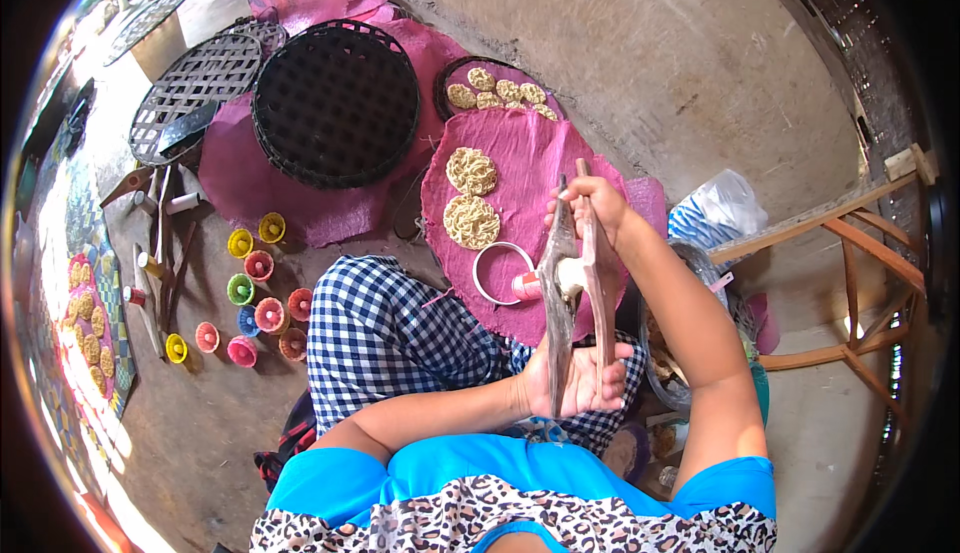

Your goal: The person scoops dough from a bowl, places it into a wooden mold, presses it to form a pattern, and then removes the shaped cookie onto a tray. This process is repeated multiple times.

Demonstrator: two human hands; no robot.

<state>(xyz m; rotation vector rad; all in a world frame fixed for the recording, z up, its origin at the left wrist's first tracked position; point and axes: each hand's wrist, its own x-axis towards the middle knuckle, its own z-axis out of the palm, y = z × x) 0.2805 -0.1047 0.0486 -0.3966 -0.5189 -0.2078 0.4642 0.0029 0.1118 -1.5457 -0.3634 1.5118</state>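
Note:
A wooden two-armed press (pixel 600 283) is held over a round pink cloth (pixel 517 155). My right hand (pixel 592 204) grips the arms' far ends, and my left hand (pixel 574 380) is around their near ends. Between the arms sits a pale piece (pixel 571 275), with a red-and-white cylinder (pixel 528 286) sticking out to the left. A white ring (pixel 480 275) lies on the cloth beside the cylinder. Two round coils of pale noodle-like dough (pixel 471 171) rest farther up the cloth.
Black woven trays (pixel 336 102) stand at upper left. A smaller tray with several dough rounds (pixel 508 91) lies beyond the cloth. Several coloured fluted moulds (pixel 271 316) and wooden tools (pixel 161 238) are on the floor to the left. At right are a plastic bag (pixel 720 204) and a wooden frame (pixel 832 358).

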